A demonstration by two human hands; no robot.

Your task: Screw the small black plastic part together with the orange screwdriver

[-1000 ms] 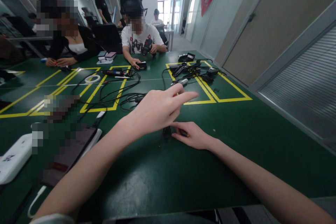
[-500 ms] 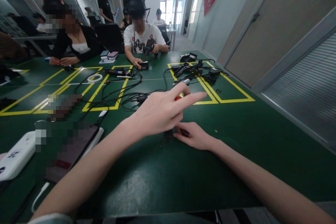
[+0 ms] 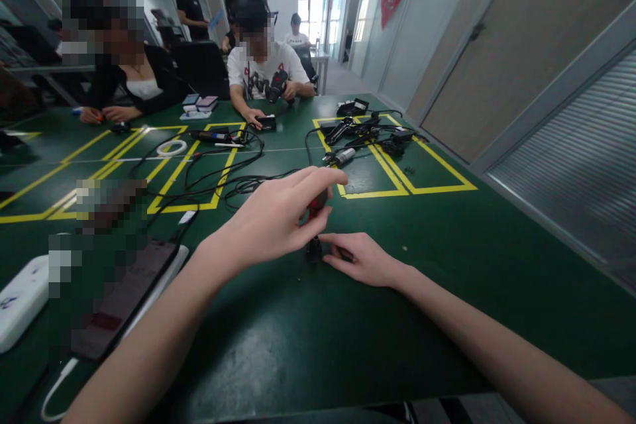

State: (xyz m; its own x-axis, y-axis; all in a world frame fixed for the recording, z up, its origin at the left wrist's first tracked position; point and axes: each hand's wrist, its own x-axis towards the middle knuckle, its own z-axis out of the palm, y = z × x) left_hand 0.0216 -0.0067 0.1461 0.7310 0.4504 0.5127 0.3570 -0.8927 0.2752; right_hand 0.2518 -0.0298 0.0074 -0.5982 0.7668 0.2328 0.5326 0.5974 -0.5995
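My left hand (image 3: pixel 275 215) is bent around the upright red-and-black handle of what looks like a screwdriver (image 3: pixel 316 205), thumb and fingers on either side of it. Below the handle, a small black part (image 3: pixel 314 250) stands on the green table (image 3: pixel 422 318). Low on the tabletop, my right hand (image 3: pixel 362 258) pinches this part from the right with thumb and forefinger. My left hand hides some of the handle, and how the tool's lower end meets the black part is hard to make out.
Black cables (image 3: pixel 238 189) and tools lie beyond my hands, among yellow tape lines (image 3: pixel 442 189). On the left are a phone (image 3: pixel 124 298) and a white power bank (image 3: pixel 22 298). Across the table, one person holds a black tool (image 3: pixel 277 86); another person (image 3: pixel 134 89) sits to the left.
My left fingers, spread with the forefinger stretched out before, have curled in around the handle, and that hand has shifted left. My right hand stays low by the black part.
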